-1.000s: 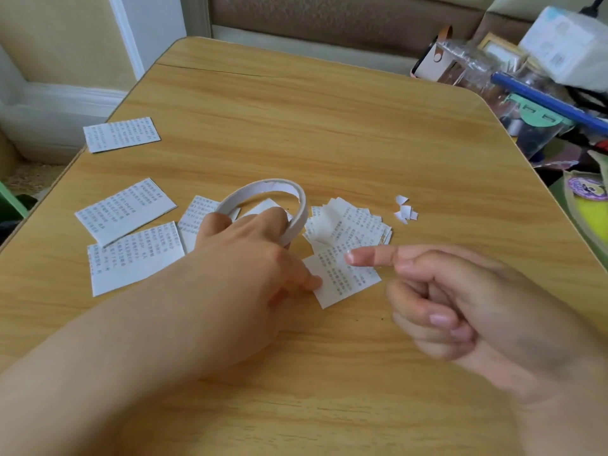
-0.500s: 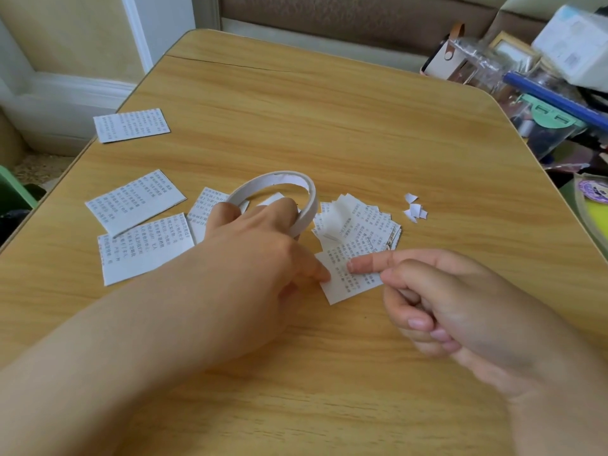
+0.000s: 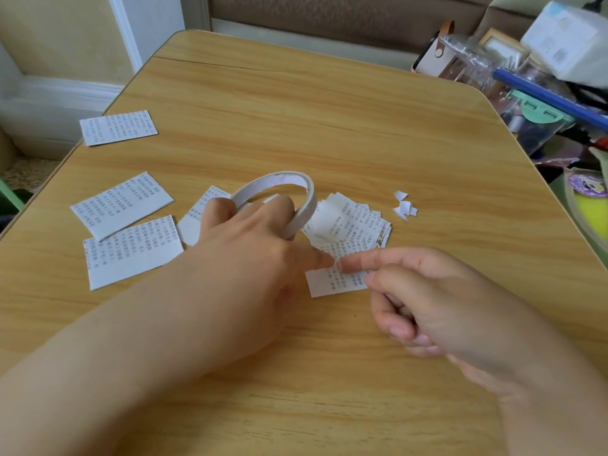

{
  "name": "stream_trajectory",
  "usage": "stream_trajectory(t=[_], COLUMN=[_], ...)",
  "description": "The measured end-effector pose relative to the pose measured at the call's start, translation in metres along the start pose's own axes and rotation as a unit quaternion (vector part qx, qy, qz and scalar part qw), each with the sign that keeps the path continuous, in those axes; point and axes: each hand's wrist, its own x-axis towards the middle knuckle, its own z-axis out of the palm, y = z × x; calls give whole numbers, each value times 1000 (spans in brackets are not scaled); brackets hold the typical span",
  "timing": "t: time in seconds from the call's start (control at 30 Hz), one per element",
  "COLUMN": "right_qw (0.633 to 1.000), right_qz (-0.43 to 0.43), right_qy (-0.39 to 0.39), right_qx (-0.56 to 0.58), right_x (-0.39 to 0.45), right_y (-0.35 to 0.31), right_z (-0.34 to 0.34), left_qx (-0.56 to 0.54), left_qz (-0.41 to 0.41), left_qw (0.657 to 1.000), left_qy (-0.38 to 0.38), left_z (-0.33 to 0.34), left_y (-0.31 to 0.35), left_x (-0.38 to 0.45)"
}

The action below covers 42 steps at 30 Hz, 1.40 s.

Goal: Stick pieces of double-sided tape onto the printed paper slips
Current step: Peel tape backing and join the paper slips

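Head view: tape being pressed onto a slip [image 3: 332, 281] on the tabletop [image 3: 329, 110].
The tape roll [image 3: 296, 205] was gripped by the left hand [image 3: 250, 255]; the right hand [image 3: 437, 297], forefinger straight and other fingers [image 3: 399, 330] curled empty, could lift the slip if stuck.

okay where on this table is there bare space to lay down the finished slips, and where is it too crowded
Bare wood fills the far half of the table, beyond the tape roll, and the right side past the backing scraps. The middle is crowded: loose slips, the fanned slip pile and both hands working there.
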Motion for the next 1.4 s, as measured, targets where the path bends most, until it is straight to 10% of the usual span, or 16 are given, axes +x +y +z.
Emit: stream_trajectory(t=[0.77,1.03,1.4], right_qw=[988,920,846], right_qz=[-8,-171,-178], right_qy=[65,131,167], right_qx=[-137,-328,-474], right_x=[-5,-16,-6], right_y=[3,3,9], right_z=[6,-2,5], left_qx=[104,99,108], left_qz=[10,8,14], left_qw=[993,994,993], left_qy=[-58,-52,-55], left_z=[0,0,2], left_y=[13,12,13], left_x=[1,0,0])
